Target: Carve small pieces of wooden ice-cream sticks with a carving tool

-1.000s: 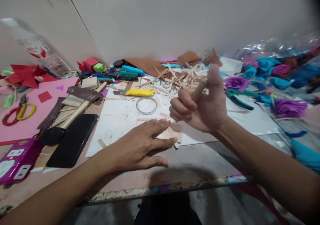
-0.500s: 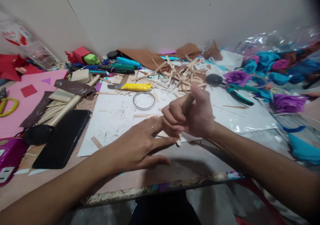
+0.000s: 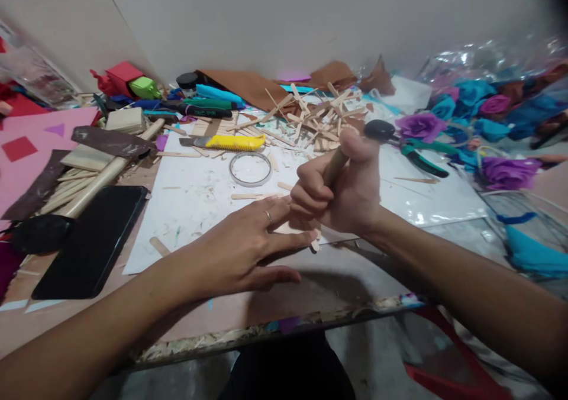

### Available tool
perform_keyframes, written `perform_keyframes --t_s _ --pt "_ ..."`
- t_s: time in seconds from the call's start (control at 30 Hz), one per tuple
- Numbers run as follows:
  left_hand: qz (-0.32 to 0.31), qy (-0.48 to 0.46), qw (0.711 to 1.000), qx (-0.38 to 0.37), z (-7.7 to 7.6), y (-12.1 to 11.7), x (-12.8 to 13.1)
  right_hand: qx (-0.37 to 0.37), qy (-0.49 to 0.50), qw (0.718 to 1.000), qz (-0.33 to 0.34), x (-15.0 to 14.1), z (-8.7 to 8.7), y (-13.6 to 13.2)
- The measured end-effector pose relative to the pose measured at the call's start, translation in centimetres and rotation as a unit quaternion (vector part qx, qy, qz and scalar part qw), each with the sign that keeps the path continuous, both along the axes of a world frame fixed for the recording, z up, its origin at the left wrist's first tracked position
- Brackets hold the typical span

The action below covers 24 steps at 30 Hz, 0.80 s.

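My right hand [image 3: 337, 187] is curled into a fist around a dull tan cylindrical rod [image 3: 336, 164]; its lower end is hidden, so I can't tell what it touches. At eight o'clock from it, my left hand [image 3: 248, 243] lies flat with fingers spread, its index fingertip on a flat pale wooden stick [image 3: 315, 246] with a rounded end. From my left hand, a thin grey tape ring [image 3: 251, 183] sits at twelve, a yellow plastic box cutter [image 3: 237, 142] beyond it, and a black rectangular phone [image 3: 91, 240] at nine.
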<state>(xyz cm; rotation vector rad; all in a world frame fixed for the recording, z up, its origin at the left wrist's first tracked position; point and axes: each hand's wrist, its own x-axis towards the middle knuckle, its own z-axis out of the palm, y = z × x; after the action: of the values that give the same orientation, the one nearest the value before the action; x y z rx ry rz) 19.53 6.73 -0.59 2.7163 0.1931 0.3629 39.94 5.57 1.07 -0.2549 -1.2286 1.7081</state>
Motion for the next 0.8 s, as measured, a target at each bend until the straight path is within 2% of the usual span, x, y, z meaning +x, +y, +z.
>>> perform_keyframes --t_s 0.4,0.63,0.8 --pt "0.012 0.025 0.999 -0.023 0.3 -0.2 0.1 0.034 -0.029 0.999 -0.011 0.0 0.0 -0.3" --pt "0.011 0.011 1.0 -0.022 0.3 -0.2 0.2 -0.002 -0.074 0.995 -0.066 -0.4 0.2 -0.9" --pt "0.01 0.017 1.0 -0.019 0.3 -0.2 0.1 0.0 -0.079 0.995 -0.063 -0.3 0.1 -1.0"
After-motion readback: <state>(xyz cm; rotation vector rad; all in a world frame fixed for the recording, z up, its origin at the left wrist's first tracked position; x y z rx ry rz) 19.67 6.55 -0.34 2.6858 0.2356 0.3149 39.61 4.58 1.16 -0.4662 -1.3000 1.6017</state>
